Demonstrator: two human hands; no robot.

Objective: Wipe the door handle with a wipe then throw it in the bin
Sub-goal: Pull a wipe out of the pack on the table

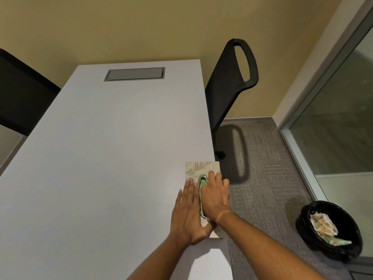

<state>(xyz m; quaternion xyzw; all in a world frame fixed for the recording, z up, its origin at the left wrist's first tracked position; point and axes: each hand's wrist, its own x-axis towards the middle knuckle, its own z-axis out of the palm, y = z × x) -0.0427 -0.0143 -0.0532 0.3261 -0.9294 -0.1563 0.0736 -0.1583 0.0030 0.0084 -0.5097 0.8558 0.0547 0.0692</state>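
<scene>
A beige patterned tissue box (201,168) lies at the right edge of the white table (101,158), with an oval silver-rimmed slot showing green wipes (200,188). My left hand (187,215) lies flat on the box's left side, fingers straight. My right hand (215,196) covers the slot, with its fingertips on the box top; whether it grips a wipe is hidden. A black bin (331,229) stands on the carpet at the lower right, holding crumpled paper. No door handle is in sight.
A black mesh chair (232,81) stands past the table's right edge, and another dark chair (20,91) is at the left. A grey cable hatch (134,74) is set in the far tabletop. A glass partition (333,118) runs along the right.
</scene>
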